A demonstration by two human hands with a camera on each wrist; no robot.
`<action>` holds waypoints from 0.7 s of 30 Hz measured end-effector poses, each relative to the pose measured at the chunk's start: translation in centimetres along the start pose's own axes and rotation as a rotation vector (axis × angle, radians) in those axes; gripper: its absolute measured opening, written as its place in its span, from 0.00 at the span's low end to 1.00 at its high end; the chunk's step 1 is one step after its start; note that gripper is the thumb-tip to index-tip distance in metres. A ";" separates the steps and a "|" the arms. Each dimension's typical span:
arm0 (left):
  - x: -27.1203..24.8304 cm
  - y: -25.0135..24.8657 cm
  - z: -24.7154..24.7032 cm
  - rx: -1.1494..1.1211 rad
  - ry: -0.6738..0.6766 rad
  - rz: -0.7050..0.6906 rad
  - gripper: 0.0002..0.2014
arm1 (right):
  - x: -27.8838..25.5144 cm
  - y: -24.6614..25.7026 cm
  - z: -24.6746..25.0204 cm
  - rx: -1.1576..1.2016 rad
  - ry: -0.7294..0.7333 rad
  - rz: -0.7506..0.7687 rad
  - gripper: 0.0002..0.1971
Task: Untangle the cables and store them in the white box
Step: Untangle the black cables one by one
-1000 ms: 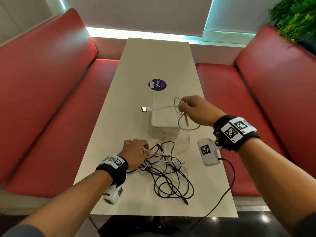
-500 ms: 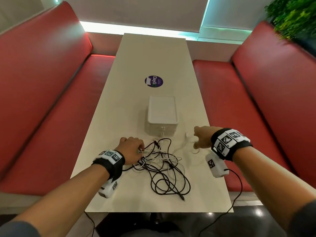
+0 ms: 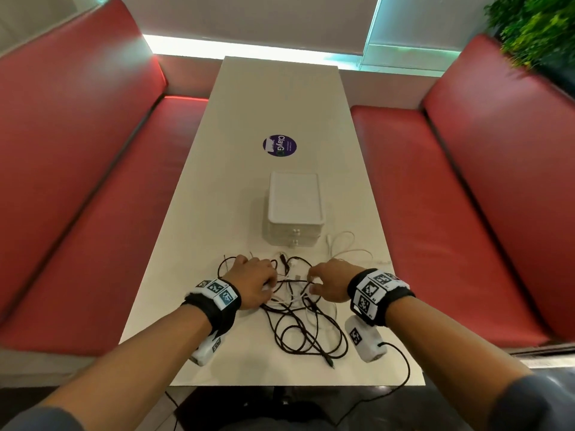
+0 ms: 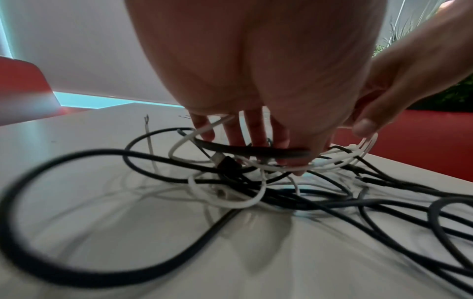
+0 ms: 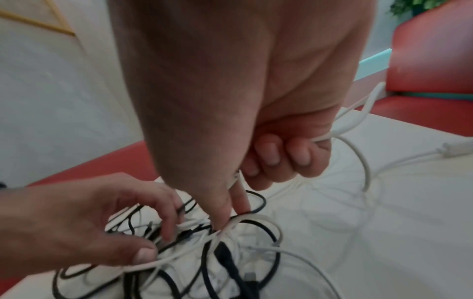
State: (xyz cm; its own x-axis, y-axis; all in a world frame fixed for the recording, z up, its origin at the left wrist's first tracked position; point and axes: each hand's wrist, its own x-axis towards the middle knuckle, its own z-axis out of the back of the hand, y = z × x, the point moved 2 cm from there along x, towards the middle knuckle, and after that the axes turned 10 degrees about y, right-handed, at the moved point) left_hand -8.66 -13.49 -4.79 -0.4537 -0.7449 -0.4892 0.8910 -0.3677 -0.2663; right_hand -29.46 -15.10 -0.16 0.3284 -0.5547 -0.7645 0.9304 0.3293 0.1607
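A tangle of black and white cables (image 3: 298, 309) lies on the near end of the table, in front of the closed white box (image 3: 294, 200). My left hand (image 3: 264, 283) is on the tangle's left side, its fingers (image 4: 252, 131) curled down through the strands and gripping them. My right hand (image 3: 314, 281) is on the right side, thumb and forefinger pinching a white loop (image 5: 245, 219) in the tangle (image 5: 204, 252). Its other fingers are curled round a white cable (image 5: 358, 113), which trails out beside the box (image 3: 345, 247).
The long white table (image 3: 280, 98) runs away from me between two red benches (image 3: 93, 197) (image 3: 451, 213). A round purple sticker (image 3: 279, 146) lies beyond the box. A black plug end (image 3: 329, 363) lies near the table's front edge. Thin wrist-camera leads hang off that edge.
My right hand came down from above the box with the white cable, laid it to the right of the box and moved left into the tangle. The left hand stayed on the tangle.
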 end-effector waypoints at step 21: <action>0.4 0.7 2.7 -0.356 -0.400 0.142 0.09 | -1.2 -1.7 1.1 0.162 -0.463 0.104 0.07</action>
State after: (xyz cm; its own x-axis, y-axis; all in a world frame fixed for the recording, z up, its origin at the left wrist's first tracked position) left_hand -8.17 -15.60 -2.95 -0.2249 -0.9524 -0.2056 0.8504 -0.0888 -0.5186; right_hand -31.29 -15.79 1.16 0.4242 -0.8183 -0.3879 0.8902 0.2981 0.3446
